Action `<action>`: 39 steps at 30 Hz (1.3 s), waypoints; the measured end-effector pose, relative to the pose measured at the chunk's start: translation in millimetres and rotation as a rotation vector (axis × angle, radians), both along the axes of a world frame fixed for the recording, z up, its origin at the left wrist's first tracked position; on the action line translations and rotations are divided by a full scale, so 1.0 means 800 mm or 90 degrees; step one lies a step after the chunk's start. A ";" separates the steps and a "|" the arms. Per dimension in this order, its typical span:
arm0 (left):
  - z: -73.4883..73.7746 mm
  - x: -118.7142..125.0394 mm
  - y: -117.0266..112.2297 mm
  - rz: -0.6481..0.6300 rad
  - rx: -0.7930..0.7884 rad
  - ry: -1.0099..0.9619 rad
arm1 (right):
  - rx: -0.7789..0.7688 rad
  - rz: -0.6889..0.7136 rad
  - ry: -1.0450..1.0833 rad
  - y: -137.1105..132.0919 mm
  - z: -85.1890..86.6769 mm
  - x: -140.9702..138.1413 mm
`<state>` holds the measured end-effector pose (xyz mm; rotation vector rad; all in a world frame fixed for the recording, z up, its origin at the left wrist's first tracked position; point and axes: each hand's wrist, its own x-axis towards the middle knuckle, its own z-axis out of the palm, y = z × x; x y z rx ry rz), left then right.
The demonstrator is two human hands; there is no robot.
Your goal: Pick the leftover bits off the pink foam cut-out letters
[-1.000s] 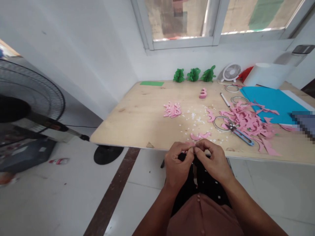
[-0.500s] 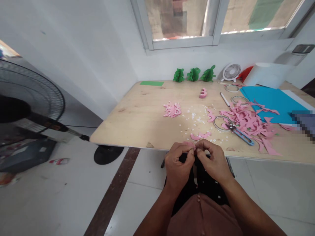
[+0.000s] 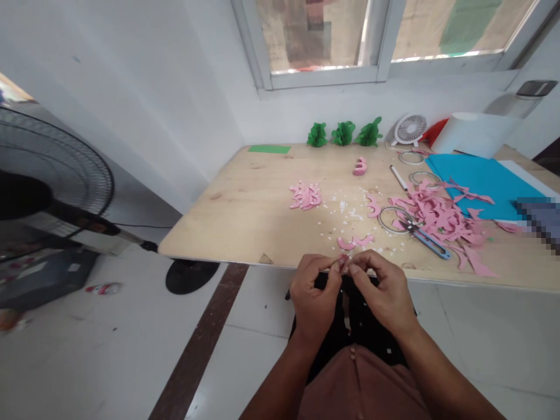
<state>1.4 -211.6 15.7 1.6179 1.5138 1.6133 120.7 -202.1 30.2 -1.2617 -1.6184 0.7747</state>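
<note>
Close to the table's front edge, my left hand (image 3: 315, 286) pinches a small pink paper piece (image 3: 343, 262) between thumb and fingers. My right hand (image 3: 380, 284) has its thumb and fingertips closed at the piece's right side; the fingers partly cover it. Just beyond my fingers lie curved pink cut-outs (image 3: 355, 241) with small white bits on them. Tiny white scraps (image 3: 344, 209) are scattered past these. A pile of pink cut-outs (image 3: 305, 195) rests further left, and a small stack of curved pink pieces (image 3: 360, 167) sits further back.
Blue-handled snips (image 3: 426, 240), a tape roll (image 3: 389, 219) and pink paper offcuts (image 3: 441, 213) crowd the right side of the table (image 3: 227, 216). Blue sheets (image 3: 503, 181), a marker (image 3: 398, 178) and a small white fan (image 3: 410, 129) are behind. A large black fan (image 3: 48, 192) stands left.
The pink paper piece has turned between my fingers and its flat part no longer sticks out above my left hand. My right hand has shifted slightly; the things on the table stay put.
</note>
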 end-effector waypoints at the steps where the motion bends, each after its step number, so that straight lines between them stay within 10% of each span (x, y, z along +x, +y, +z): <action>1: 0.000 0.000 0.000 0.004 0.013 0.011 | 0.000 0.010 -0.001 -0.001 0.000 -0.001; 20: -0.008 -0.002 0.001 -0.001 0.119 0.104 | -0.024 0.013 -0.020 0.003 0.000 -0.005; 31: -0.007 -0.005 0.002 -0.024 -0.072 -0.082 | -0.054 0.028 -0.009 0.007 -0.004 -0.002; 39: -0.004 -0.002 0.002 -0.015 0.008 -0.002 | -0.056 0.026 -0.003 0.007 -0.003 -0.004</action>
